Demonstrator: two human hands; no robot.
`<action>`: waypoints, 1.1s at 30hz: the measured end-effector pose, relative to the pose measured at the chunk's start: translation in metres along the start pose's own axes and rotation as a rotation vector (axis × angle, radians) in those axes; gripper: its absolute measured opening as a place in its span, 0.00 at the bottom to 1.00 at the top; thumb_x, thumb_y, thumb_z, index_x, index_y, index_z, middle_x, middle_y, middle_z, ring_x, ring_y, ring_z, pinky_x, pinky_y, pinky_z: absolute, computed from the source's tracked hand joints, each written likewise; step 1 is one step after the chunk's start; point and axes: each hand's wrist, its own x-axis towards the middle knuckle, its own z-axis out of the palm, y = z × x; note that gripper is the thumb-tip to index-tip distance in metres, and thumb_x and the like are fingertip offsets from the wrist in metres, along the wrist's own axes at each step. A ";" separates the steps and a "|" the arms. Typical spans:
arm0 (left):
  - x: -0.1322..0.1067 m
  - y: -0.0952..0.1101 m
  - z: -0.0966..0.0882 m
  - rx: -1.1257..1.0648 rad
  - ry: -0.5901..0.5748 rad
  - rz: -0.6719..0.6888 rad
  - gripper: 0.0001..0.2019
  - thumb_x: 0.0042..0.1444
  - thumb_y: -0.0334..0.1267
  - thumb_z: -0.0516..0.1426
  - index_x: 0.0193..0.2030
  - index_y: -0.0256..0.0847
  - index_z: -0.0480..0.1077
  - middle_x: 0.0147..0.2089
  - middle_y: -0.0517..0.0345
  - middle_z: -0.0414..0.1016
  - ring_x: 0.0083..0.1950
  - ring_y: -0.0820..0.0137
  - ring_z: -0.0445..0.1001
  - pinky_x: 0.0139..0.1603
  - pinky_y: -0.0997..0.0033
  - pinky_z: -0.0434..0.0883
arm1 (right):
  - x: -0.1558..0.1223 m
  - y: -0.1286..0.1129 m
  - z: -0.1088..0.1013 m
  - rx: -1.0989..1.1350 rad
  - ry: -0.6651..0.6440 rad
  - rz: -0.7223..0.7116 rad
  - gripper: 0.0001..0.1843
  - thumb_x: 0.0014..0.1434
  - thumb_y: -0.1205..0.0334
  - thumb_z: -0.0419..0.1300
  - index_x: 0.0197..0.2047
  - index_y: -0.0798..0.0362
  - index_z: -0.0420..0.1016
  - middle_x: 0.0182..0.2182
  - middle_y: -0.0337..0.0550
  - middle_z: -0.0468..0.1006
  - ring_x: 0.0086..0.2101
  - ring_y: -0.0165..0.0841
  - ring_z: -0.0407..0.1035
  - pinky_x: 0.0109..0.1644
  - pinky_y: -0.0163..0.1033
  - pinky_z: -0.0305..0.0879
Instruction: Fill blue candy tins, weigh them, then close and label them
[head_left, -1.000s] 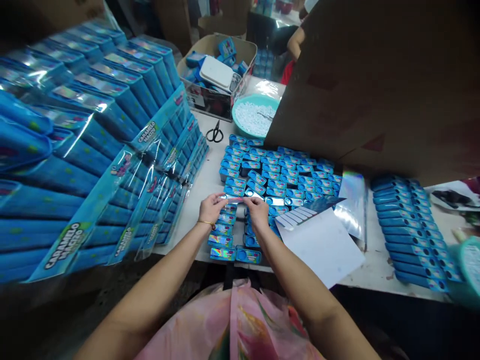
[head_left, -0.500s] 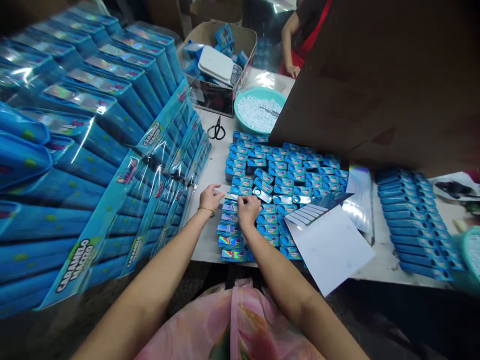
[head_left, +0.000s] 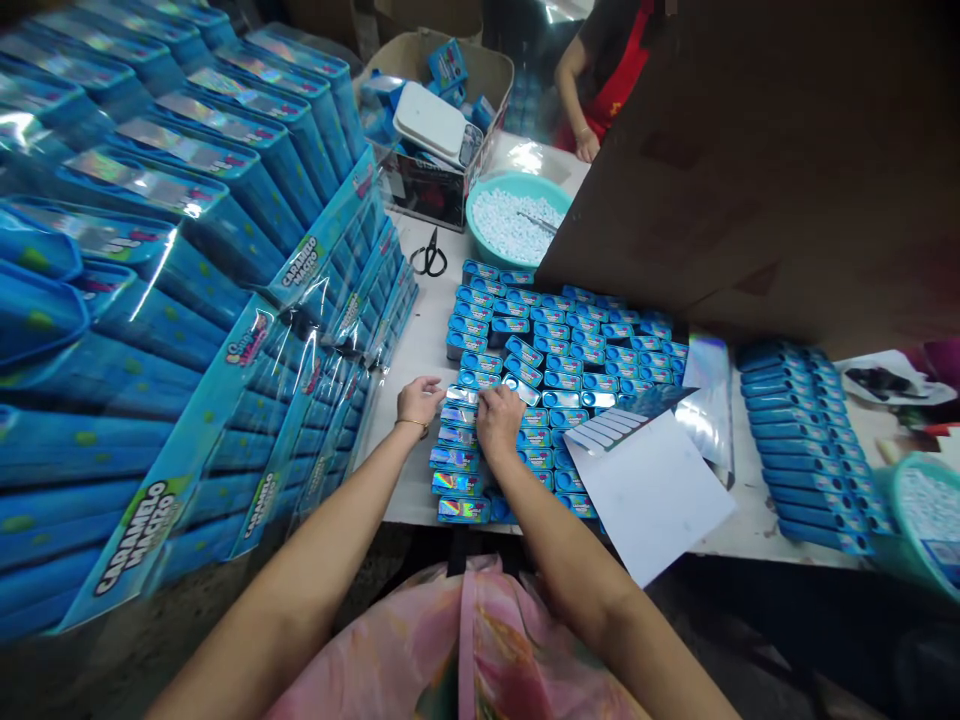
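Note:
Several small blue boxes (head_left: 562, 380) stand in tight rows before me, with oval lids or windows on top. The boxes of the near left column (head_left: 455, 459) carry shiny, rainbow-reflecting labels. My left hand (head_left: 420, 402) is beside the left end of one labelled box (head_left: 461, 396), its fingers stretched loosely toward it and holding nothing visible. On that box's right end, my right hand (head_left: 500, 418) has its fingers curled and pressed together. Whatever lies under those fingertips is hidden. A white sheet with label strips (head_left: 660, 510) rests across the boxes to the right.
Tall wrapped stacks of blue packs (head_left: 187, 330) crowd the left. Black scissors (head_left: 430, 256), a turquoise basin of white pieces (head_left: 517, 220) and an open carton (head_left: 427, 190) are behind. Brown cardboard (head_left: 735, 170) blocks the back right; a person's arm (head_left: 574, 95) shows beyond it.
A pale strip between my hands is no longer visible; a shiny label now lies on the box there. My left fingers have come away slightly. The view has shifted a little.

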 end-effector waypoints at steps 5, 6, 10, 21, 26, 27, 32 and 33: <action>-0.007 0.010 -0.014 0.070 -0.014 0.097 0.11 0.44 0.33 0.53 0.33 0.42 0.74 0.36 0.54 0.74 0.40 0.65 0.71 0.45 0.67 0.64 | -0.003 0.001 -0.020 -0.249 -0.193 -0.320 0.20 0.58 0.66 0.46 0.54 0.45 0.60 0.43 0.47 0.64 0.41 0.38 0.56 0.42 0.44 0.49; -0.008 0.014 -0.017 0.083 0.000 0.112 0.11 0.45 0.32 0.52 0.33 0.42 0.74 0.38 0.53 0.74 0.42 0.64 0.70 0.47 0.66 0.63 | -0.002 0.004 -0.027 -0.269 -0.210 -0.340 0.21 0.58 0.67 0.46 0.54 0.45 0.60 0.44 0.48 0.64 0.41 0.39 0.56 0.42 0.45 0.49; -0.022 0.051 -0.003 0.083 0.117 0.260 0.15 0.50 0.35 0.49 0.41 0.39 0.72 0.43 0.51 0.71 0.45 0.64 0.68 0.50 0.65 0.62 | 0.010 0.051 -0.082 -0.236 -0.074 -0.339 0.23 0.58 0.67 0.45 0.57 0.44 0.57 0.46 0.47 0.64 0.42 0.38 0.57 0.42 0.44 0.50; -0.112 0.166 0.206 0.510 -0.530 0.527 0.28 0.41 0.48 0.61 0.49 0.39 0.65 0.47 0.46 0.69 0.51 0.55 0.63 0.48 0.60 0.60 | 0.022 0.275 -0.168 -0.438 -0.172 -0.405 0.22 0.53 0.58 0.58 0.53 0.45 0.65 0.49 0.46 0.68 0.45 0.41 0.58 0.43 0.43 0.55; -0.119 0.159 0.231 0.574 -0.441 0.518 0.18 0.45 0.37 0.60 0.45 0.44 0.66 0.45 0.53 0.69 0.50 0.59 0.63 0.47 0.61 0.57 | 0.028 0.295 -0.139 -0.400 -0.192 -0.514 0.21 0.58 0.64 0.51 0.55 0.44 0.61 0.51 0.46 0.65 0.45 0.38 0.58 0.43 0.42 0.57; -0.119 0.158 0.232 0.562 -0.429 0.515 0.17 0.46 0.37 0.59 0.45 0.44 0.66 0.44 0.53 0.70 0.49 0.59 0.63 0.47 0.61 0.57 | 0.030 0.301 -0.133 -0.382 -0.193 -0.539 0.20 0.59 0.65 0.49 0.55 0.46 0.61 0.50 0.46 0.66 0.45 0.38 0.59 0.44 0.41 0.58; -0.122 0.156 0.238 0.524 -0.416 0.478 0.16 0.47 0.36 0.58 0.46 0.47 0.66 0.45 0.54 0.70 0.50 0.60 0.62 0.47 0.61 0.55 | 0.022 0.327 -0.114 -0.320 -0.123 -0.636 0.19 0.60 0.66 0.46 0.55 0.53 0.61 0.53 0.48 0.63 0.49 0.37 0.56 0.47 0.41 0.58; -0.122 0.157 0.239 0.528 -0.408 0.471 0.16 0.47 0.36 0.58 0.46 0.47 0.67 0.45 0.55 0.70 0.50 0.60 0.62 0.47 0.61 0.55 | 0.017 0.327 -0.116 -0.318 -0.104 -0.643 0.18 0.61 0.66 0.46 0.54 0.54 0.62 0.53 0.48 0.63 0.49 0.37 0.56 0.47 0.41 0.57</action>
